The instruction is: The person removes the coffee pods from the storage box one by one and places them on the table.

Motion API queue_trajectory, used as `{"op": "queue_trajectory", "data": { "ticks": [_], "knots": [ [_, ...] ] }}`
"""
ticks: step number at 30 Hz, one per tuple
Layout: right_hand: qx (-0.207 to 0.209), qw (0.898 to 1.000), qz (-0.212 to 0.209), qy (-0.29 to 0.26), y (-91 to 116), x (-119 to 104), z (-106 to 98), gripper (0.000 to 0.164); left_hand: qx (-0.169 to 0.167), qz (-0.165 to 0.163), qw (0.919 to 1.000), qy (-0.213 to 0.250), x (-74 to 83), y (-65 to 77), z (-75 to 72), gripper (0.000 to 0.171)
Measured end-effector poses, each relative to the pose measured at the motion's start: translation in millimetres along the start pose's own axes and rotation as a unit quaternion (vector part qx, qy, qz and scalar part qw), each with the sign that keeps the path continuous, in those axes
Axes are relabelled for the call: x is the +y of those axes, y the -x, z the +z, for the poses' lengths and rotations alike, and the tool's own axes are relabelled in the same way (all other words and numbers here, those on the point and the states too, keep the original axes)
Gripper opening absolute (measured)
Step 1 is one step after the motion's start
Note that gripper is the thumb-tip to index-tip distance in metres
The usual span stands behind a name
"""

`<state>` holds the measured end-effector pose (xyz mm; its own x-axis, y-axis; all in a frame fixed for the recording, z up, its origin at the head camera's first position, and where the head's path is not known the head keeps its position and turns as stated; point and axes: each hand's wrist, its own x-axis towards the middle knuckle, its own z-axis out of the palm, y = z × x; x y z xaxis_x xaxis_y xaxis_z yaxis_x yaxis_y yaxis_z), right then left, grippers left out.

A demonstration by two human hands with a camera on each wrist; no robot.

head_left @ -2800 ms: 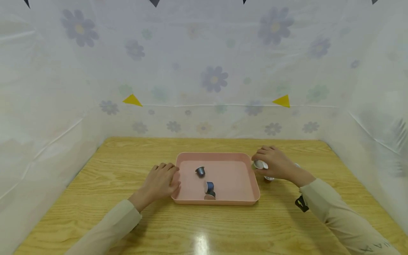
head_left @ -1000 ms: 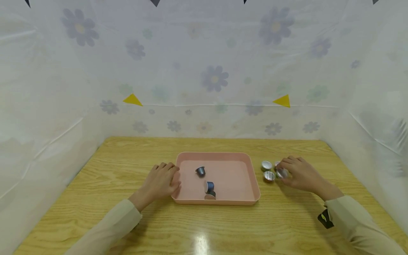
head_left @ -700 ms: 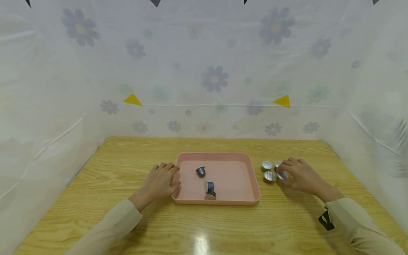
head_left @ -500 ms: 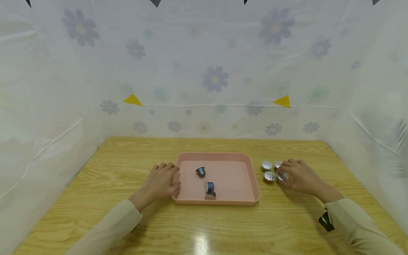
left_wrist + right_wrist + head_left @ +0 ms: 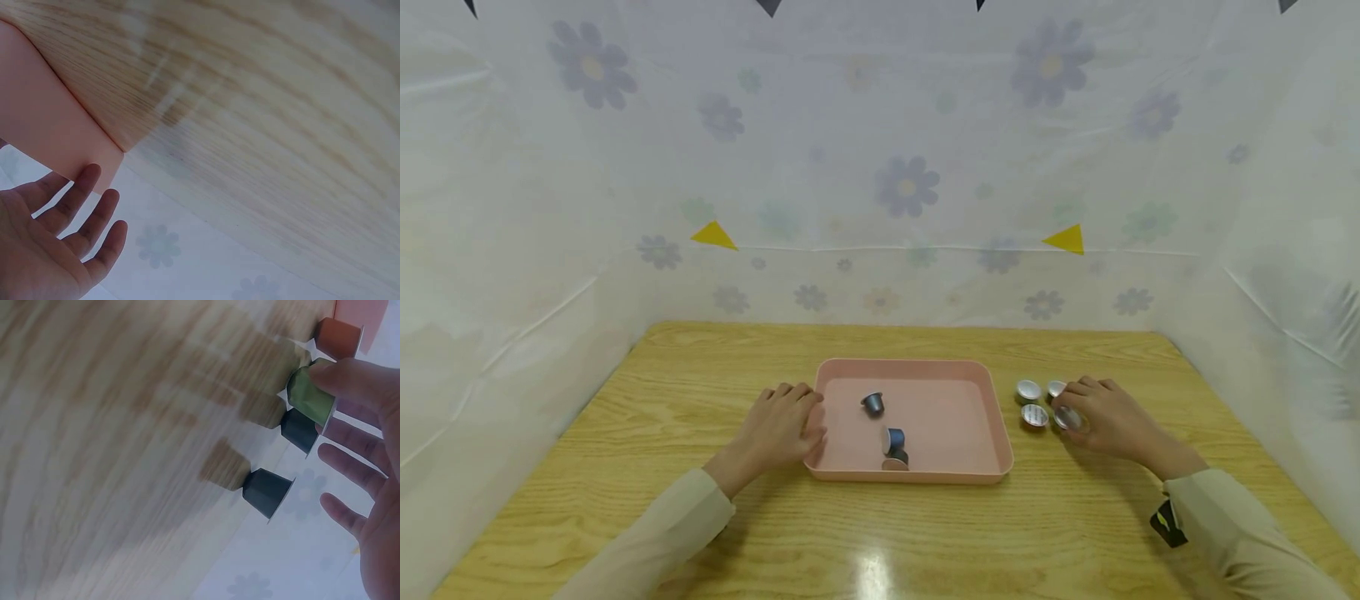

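A person in pale long sleeves (image 5: pixel 655 533) leans over a wood-grain desk (image 5: pixel 790 533), left hand (image 5: pixel 771 427) spread, fingers loosely bent, at the left end of a shallow pink rectangular tray (image 5: pixel 910 477); whether those fingertips press its wall cannot be told. Right of the tray, the right hand (image 5: pixel 1108 421) pinches a small green coffee capsule (image 5: pixel 311 397) between thumb and forefinger, its axis near upright, silver lid up. The tray lies to that capsule's left, past a rust-orange capsule (image 5: pixel 337 339), and separates it from the left hand.

Inside the tray, near to far: a dark capsule with a copper-toned lid (image 5: pixel 895 462) by the near wall, a blue capsule (image 5: pixel 894 439) on its side just behind, and a tilted slate-grey capsule (image 5: pixel 873 405). Two dark green capsules (image 5: pixel 267 492) stand beyond the pinched one; farther back hangs a white flower-patterned sheet (image 5: pixel 820 200).
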<state>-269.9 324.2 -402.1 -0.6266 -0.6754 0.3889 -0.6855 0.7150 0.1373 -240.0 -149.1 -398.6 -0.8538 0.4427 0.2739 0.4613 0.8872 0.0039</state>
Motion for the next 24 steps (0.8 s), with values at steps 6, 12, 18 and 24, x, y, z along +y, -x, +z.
{"op": "queue_trajectory", "data": {
  "ticks": [6,12,18,24],
  "knots": [
    [-0.007,1.000,0.009,-0.002,1.6,0.8,1.1,0.036,0.003,0.002,1.0000,-0.003,-0.1,0.2,0.1,0.041],
    [-0.003,1.000,0.012,0.001,2.0,-0.1,-0.3,0.036,0.001,0.002,1.0000,-0.002,-0.5,-0.2,0.8,0.041],
    [0.000,1.000,0.011,0.001,1.5,1.0,-1.3,0.036,0.006,0.004,1.0000,-0.002,-0.3,-0.3,0.9,0.042],
    [-0.008,1.000,0.008,-0.010,-0.7,0.7,-4.7,0.038,0.002,0.002,1.0000,-0.005,0.4,-0.1,-0.8,0.043]
  ]
}}
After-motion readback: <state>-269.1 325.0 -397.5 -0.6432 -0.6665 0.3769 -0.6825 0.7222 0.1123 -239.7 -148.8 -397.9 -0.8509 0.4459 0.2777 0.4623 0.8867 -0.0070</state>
